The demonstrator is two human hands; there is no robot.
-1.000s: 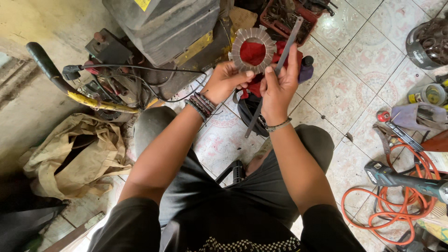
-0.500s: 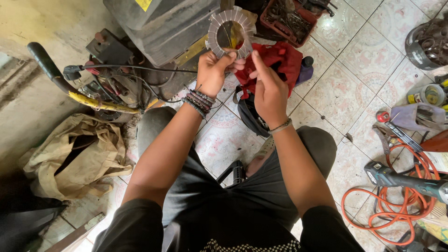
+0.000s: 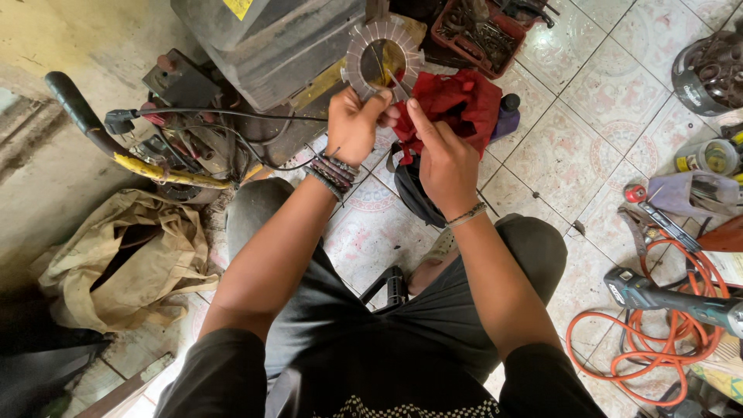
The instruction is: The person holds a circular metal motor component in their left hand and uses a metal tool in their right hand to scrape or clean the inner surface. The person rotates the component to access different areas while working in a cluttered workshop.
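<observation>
Floor was patterned ceramic tile, worn and soiled; a bare concrete strip ran alongside under daylight.

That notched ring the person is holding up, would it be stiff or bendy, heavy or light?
The ring is probably stiff: it keeps a flat round shape though the left hand pinches only its lower edge. It is likely light, being thin with a big open middle. The notched rim may offer grip.

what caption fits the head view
Left hand holds a toothed grey metal ring; right hand by red cloth.
</observation>
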